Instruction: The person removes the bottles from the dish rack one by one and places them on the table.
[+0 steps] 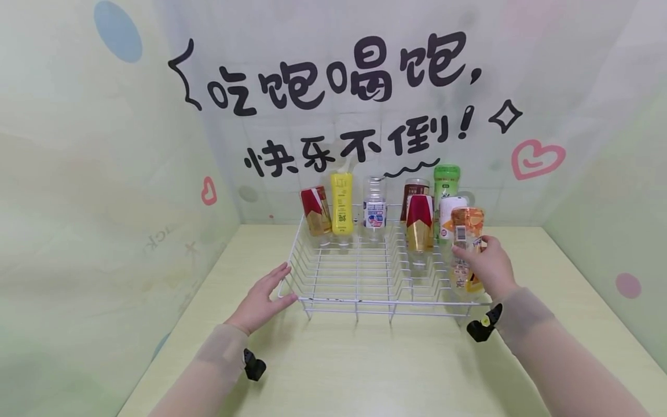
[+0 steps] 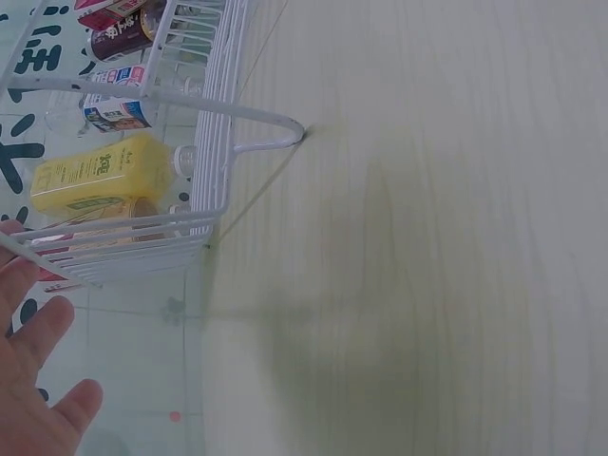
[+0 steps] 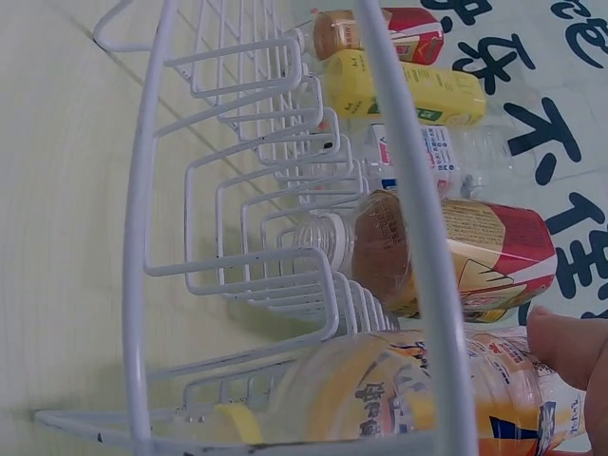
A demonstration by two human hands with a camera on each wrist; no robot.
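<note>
My right hand (image 1: 492, 266) grips a clear plastic bottle with an orange label (image 1: 467, 223) at the right end of a white wire rack (image 1: 346, 302). The bottle stands neck down; in the right wrist view its orange-labelled body (image 3: 399, 389) lies behind the rack's wires, and the thumb (image 3: 565, 347) presses its side. At the rack's left front corner rests my left hand (image 1: 263, 298), fingers spread and fairly straight. Near the right hand, a red and gold bottle (image 1: 420, 223), a white bottle (image 1: 452, 208) and a green bottle (image 1: 446, 176) also stand upside down.
Along the back of the rack stand another red and gold bottle (image 1: 315, 211), a yellow bottle (image 1: 342, 202), a clear bottle with a blue and white label (image 1: 374, 211) and a dark brown container (image 1: 415, 186). The pale table (image 1: 375, 365) meets printed walls behind and on both sides.
</note>
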